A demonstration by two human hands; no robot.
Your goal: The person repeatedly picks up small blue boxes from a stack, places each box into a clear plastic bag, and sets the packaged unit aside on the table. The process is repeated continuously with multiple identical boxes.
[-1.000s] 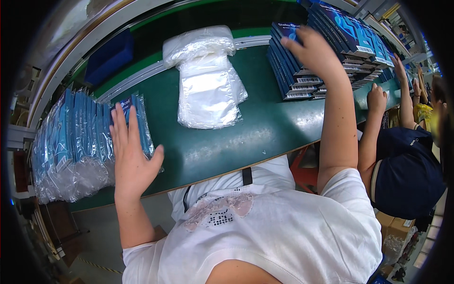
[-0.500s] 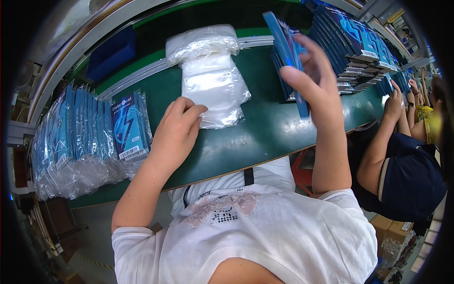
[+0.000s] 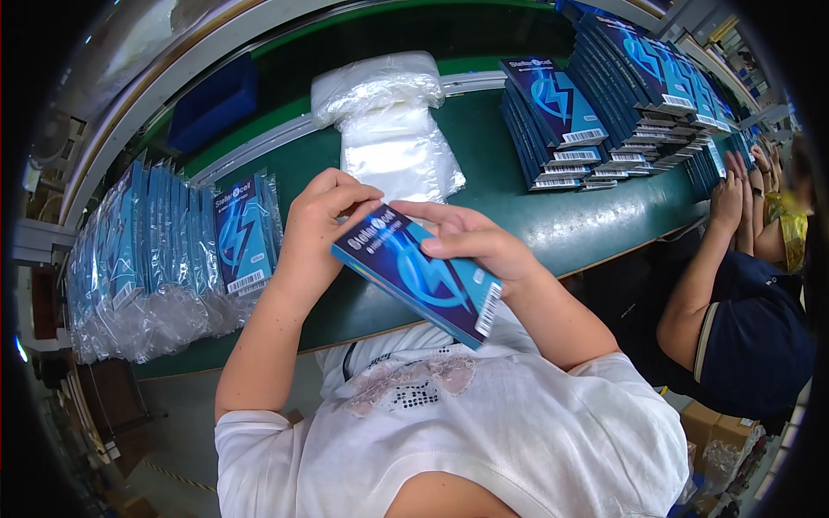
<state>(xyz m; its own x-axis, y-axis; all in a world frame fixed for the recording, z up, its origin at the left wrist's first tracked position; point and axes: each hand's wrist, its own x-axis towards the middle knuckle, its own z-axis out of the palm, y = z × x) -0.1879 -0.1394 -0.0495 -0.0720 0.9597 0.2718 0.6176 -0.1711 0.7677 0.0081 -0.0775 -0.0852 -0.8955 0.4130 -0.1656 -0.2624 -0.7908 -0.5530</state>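
Observation:
My right hand [image 3: 479, 242] grips a flat blue box [image 3: 419, 272] with a lightning-bolt print, thumb on top and fingers partly hidden beneath it. The box is tilted in front of my chest, its far end by my left fingers. My left hand [image 3: 324, 220] is closed in a pinch at the near edge of a clear plastic bag [image 3: 393, 164], the top one of a pile of flat bags on the green table. The box hides part of that bag edge, and whether it has entered the bag cannot be made out.
Stacks of unwrapped blue boxes [image 3: 553, 108] stand at the right. Bagged boxes [image 3: 173, 242] lean in a row at the left. Behind the bags lies a plastic roll [image 3: 377, 86]; a dark blue bin [image 3: 213, 104] sits far left. A co-worker's arm [image 3: 704, 276] is at the right.
My right hand has brought the blue box from the right-hand stacks down and left to my left hand. My left hand has stayed at the bag's near edge.

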